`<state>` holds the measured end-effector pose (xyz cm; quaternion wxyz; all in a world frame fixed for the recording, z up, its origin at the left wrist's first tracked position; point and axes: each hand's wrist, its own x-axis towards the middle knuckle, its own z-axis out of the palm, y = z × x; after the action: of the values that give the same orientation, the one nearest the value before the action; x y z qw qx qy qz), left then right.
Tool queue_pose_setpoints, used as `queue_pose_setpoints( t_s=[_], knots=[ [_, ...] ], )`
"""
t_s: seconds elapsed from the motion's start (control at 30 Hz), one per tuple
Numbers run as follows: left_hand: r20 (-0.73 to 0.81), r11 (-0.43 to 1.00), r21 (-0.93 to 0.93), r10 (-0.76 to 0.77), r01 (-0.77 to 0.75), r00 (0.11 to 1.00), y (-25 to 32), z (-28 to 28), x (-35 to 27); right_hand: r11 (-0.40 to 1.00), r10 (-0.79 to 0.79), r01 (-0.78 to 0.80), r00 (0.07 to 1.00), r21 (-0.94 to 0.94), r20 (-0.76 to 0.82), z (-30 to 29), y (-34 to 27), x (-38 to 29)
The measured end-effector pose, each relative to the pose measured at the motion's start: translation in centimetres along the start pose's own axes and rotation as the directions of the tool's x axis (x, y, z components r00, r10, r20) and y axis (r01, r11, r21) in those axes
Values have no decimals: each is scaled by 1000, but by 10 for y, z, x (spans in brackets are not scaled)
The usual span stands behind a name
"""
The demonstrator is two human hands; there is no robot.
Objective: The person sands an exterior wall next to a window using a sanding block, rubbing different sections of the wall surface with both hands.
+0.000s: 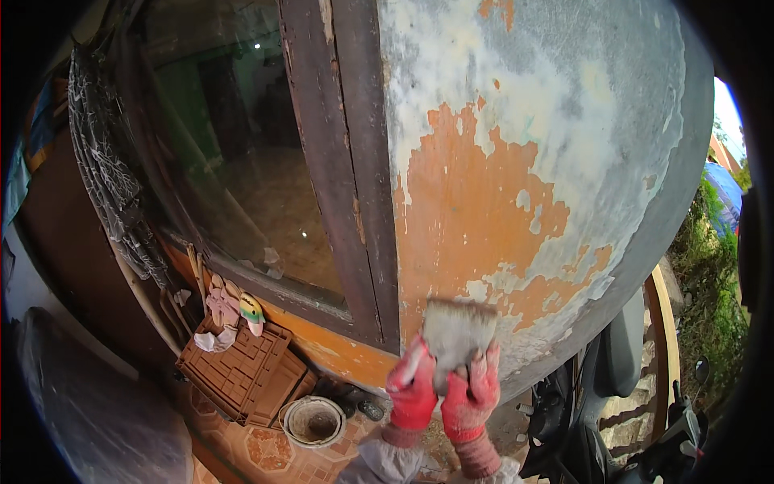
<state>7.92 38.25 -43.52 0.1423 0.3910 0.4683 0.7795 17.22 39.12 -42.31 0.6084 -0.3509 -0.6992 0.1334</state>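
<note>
Both my hands wear red and white work gloves and grip a broad flat metal scraper (458,331), blurred at its upper edge. My left hand (413,387) is at the blade's left side and my right hand (471,393) at its lower right, around the narrower lower end. The blade lies against or very close to a wall (586,121); contact cannot be settled. Orange paint (471,199) with ragged edges covers part of this wall, and grey-white bare plaster surrounds it. The scraper's handle is mostly hidden by my gloves.
A dark wooden window frame (357,181) with glass borders the wall's left. Below stand a brown plastic crate (242,363) with sandals (224,302) on top, and a bucket (313,421). A motorcycle (574,417) is at lower right; plastic sheeting (97,399) hangs at left.
</note>
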Motion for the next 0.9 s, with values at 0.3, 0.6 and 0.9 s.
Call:
queue_pose_setpoints(
  t_s=[0.3, 0.6, 0.9],
  knots=[
    [-58, 994, -53, 96, -99, 994, 8, 6, 20, 995, -25, 30, 998, 97, -52, 8, -13, 27],
    [-70, 996, 62, -57, 61, 996, 3, -13, -6, 995, 54, -51, 998, 89, -32, 9, -9, -11],
    [-40, 989, 150, 11, -5, 999, -30, -21, -15, 1000, 0, 0, 1000, 7, 4, 12, -6, -11]
  ],
)
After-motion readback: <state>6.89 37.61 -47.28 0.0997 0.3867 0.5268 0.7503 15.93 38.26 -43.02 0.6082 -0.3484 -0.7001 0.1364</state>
